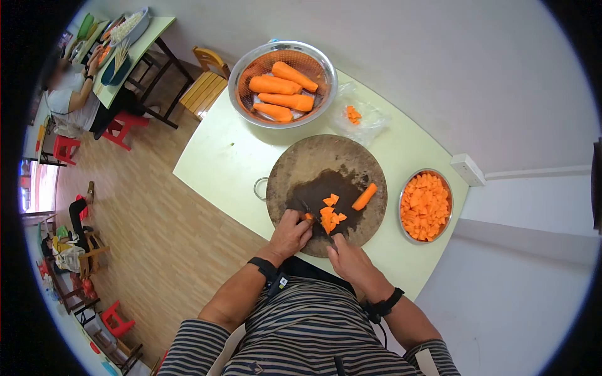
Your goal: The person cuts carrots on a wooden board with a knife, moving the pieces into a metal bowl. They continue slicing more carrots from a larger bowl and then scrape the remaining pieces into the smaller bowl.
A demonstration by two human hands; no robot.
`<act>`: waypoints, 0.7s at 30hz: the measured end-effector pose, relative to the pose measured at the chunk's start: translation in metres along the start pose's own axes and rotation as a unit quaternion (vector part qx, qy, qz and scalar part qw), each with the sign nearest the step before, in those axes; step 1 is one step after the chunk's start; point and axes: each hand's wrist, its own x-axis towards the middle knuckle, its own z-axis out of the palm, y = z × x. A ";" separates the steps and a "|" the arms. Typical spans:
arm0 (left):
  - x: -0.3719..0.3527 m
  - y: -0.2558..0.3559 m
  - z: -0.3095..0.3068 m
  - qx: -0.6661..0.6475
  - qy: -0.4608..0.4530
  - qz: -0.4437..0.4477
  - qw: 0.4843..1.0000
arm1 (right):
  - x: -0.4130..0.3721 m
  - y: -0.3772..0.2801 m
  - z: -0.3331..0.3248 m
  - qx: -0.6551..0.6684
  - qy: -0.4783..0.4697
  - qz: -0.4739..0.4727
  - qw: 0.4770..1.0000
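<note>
My left hand (291, 234) rests on the round wooden cutting board (326, 150), its fingers closed on a small carrot piece (308, 216). My right hand (351, 262) is wrapped round the handle of a knife (313, 215), whose dark blade lies across the board between the hands and is hard to make out. Just right of the blade is a loose group of cut carrot chunks (328, 219). A longer carrot piece (364, 197) lies apart near the board's right side.
A steel bowl (236, 94) with several peeled carrots stands behind the board. Beside it lies a plastic bag (370, 122) with carrot bits. At the right is a bowl (402, 216) of chopped carrot. A wooden chair (204, 91) and another person (75, 94) are at the upper left.
</note>
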 end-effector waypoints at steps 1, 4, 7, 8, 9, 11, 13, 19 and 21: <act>0.001 0.000 0.000 -0.003 -0.001 0.002 1.000 | 0.005 0.001 0.002 -0.002 0.007 -0.007 1.000; 0.001 -0.001 0.000 -0.003 -0.006 0.007 1.000 | 0.021 0.004 0.012 0.008 0.015 -0.019 1.000; 0.001 -0.001 0.000 0.002 -0.009 0.011 1.000 | 0.036 0.004 0.018 0.005 0.026 -0.033 0.999; 0.001 0.000 0.000 0.005 -0.007 0.010 1.000 | 0.039 0.008 0.022 0.005 0.027 -0.033 0.999; 0.001 0.000 -0.001 0.006 -0.006 0.012 1.000 | 0.042 0.012 0.026 0.022 0.044 -0.040 0.998; 0.000 -0.001 0.000 0.013 -0.004 0.011 1.000 | 0.046 0.017 0.029 0.038 0.060 -0.047 0.996; 0.000 -0.001 0.003 0.007 0.005 0.012 1.000 | 0.044 0.020 0.022 0.065 0.080 -0.040 0.994; -0.003 0.002 0.000 -0.017 0.025 0.006 1.000 | 0.010 0.011 0.008 0.046 0.110 -0.064 0.991; -0.004 0.001 0.000 -0.016 0.030 -0.002 0.999 | 0.002 0.012 0.009 0.047 0.087 -0.051 0.994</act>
